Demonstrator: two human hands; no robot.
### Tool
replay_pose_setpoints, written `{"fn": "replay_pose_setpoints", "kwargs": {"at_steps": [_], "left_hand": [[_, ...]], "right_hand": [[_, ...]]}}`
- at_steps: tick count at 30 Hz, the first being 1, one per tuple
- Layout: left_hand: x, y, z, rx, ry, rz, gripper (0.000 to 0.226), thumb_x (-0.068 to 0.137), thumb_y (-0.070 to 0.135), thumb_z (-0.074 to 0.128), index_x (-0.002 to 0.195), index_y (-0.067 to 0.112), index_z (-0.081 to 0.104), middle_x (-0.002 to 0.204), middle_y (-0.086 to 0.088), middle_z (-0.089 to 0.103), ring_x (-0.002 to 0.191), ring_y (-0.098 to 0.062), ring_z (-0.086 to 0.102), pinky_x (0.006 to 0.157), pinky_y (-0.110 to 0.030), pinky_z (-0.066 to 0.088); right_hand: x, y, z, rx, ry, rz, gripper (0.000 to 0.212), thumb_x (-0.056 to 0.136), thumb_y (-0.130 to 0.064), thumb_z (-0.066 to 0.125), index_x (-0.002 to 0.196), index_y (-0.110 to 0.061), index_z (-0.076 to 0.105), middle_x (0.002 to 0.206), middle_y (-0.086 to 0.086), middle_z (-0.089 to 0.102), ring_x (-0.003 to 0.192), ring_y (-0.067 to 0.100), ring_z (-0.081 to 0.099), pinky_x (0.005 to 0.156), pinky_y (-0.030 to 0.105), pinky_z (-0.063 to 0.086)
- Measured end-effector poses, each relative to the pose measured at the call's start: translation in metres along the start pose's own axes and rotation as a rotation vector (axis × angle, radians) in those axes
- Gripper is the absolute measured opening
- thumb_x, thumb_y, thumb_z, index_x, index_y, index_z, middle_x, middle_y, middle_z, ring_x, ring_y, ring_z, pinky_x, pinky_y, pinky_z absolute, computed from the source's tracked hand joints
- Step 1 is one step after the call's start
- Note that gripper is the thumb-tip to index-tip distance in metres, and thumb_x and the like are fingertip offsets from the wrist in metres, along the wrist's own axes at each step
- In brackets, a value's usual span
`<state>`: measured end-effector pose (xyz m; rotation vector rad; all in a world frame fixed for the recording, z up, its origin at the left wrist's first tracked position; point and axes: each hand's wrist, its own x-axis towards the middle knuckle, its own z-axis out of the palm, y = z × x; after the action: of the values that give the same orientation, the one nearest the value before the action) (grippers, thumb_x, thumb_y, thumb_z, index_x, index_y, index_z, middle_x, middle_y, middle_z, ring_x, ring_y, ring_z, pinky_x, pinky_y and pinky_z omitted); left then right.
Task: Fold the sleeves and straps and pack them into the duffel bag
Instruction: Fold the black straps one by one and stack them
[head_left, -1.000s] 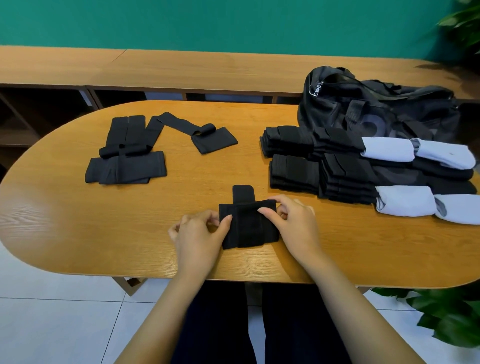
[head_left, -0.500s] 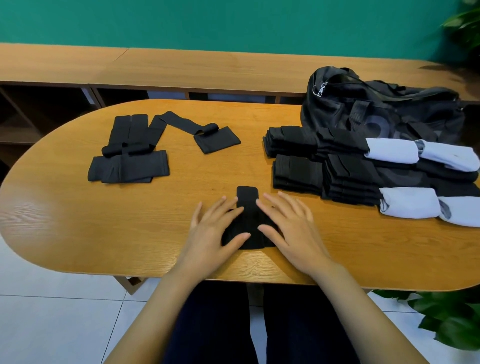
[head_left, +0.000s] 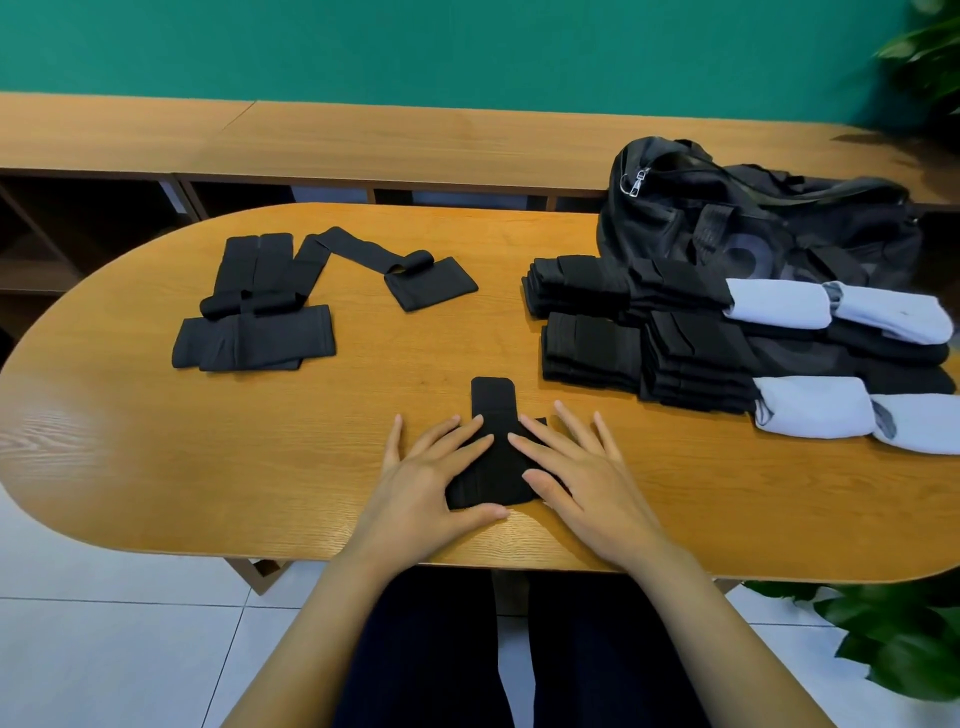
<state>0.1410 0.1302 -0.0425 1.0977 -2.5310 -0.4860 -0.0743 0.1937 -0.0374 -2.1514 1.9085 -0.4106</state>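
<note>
Strap (head_left: 492, 457) lies flat beneath fingers (head_left: 470, 434) of both hands.

Both hands (head_left: 514, 483) press flat on a folded black strap (head_left: 493, 457).

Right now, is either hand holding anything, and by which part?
Nothing is gripped. The left hand and right hand lie flat, pressing down on the left and right sides of the folded black strap.

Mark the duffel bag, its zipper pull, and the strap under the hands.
duffel bag (head_left: 753, 228): head view, its front side panel.
zipper pull (head_left: 637, 183): head view, the metal clip.
strap (head_left: 492, 397): head view, its uncovered far tab.
</note>
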Motion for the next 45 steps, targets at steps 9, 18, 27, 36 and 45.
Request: {"fn": "replay_pose_setpoints", "kwargs": {"at_steps": [9,18,27,36,45], "left_hand": [[-0.001,0.004,-0.003,-0.06,0.067,-0.04,0.081,0.083,0.084,0.02,0.141,0.036,0.048,0.151,0.022,0.035,0.14,0.011,0.017,0.12,-0.045,-0.012],[-0.005,0.002,-0.005,-0.116,0.24,0.091,0.055,0.084,0.071,0.052,0.117,0.031,0.07,0.123,0.018,0.065,0.127,0.002,0.046,0.119,-0.058,0.007],[0.009,0.02,-0.005,-0.338,0.368,-0.175,0.026,0.078,0.061,0.062,0.096,0.043,0.065,0.086,0.022,0.065,0.09,0.004,0.059,0.118,-0.049,0.02],[0.028,0.016,-0.008,-0.255,0.337,-0.403,0.084,0.082,0.053,0.067,0.152,0.024,0.03,0.137,0.007,0.051,0.13,-0.018,0.043,0.111,-0.046,0.034],[0.017,-0.006,-0.013,-0.042,-0.027,-0.113,0.09,0.077,0.076,0.052,0.152,0.031,0.03,0.16,0.014,0.019,0.147,0.001,0.006,0.121,-0.039,-0.011]], "right_hand": [[-0.002,0.0,0.0,0.017,0.05,-0.074,0.071,0.083,-0.081,0.03,0.144,-0.046,0.037,0.154,-0.025,0.026,0.148,0.002,0.0,0.119,0.038,-0.013],[-0.004,0.001,0.002,0.089,0.247,-0.083,0.048,0.094,-0.061,0.032,0.123,-0.038,0.063,0.131,-0.024,0.055,0.137,0.001,0.031,0.121,0.034,-0.004],[0.008,-0.011,-0.014,0.339,0.405,0.122,0.053,0.083,-0.064,0.044,0.108,-0.027,0.071,0.097,-0.014,0.058,0.104,-0.001,0.04,0.102,0.028,0.029],[0.027,-0.017,-0.016,0.137,0.398,0.134,0.06,0.093,-0.036,0.064,0.147,-0.022,0.04,0.143,-0.006,0.046,0.133,0.013,0.036,0.108,0.031,0.032],[0.002,-0.017,-0.002,0.153,0.234,0.103,0.037,0.096,-0.052,0.042,0.126,-0.032,0.051,0.147,-0.017,0.039,0.134,-0.005,0.025,0.111,0.025,0.023]]}}
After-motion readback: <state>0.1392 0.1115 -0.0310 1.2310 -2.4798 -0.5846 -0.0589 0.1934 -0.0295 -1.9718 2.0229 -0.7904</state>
